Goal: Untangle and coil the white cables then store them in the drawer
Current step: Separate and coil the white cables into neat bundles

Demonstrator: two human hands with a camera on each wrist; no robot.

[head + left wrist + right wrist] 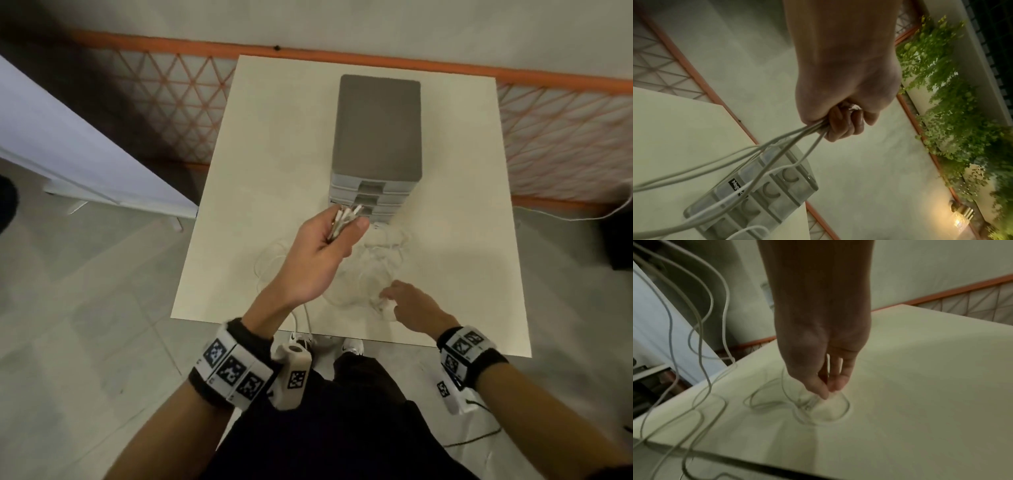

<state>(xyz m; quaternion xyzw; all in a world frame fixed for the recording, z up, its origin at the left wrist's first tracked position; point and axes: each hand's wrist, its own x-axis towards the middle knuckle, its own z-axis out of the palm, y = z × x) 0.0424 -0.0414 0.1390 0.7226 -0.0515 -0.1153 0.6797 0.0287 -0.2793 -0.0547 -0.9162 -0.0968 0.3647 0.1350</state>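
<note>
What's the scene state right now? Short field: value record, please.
left hand: raised above the table, grips a bundle of white cable ends
right hand: low at the table, fingertips on the loose cable loops
cables: uncoiled, some trail over the table's near edge
drawer unit: grey, stacked drawers, all look closed
table: white, holds the drawer unit and the cables
task progress: nothing stored yet

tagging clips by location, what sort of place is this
Probably a recording setup in an indoor room rather than a home desk: a plain white table bearing only a grey drawer unit, orange lattice fencing around it, and hanging green foliage on the wall.
</note>
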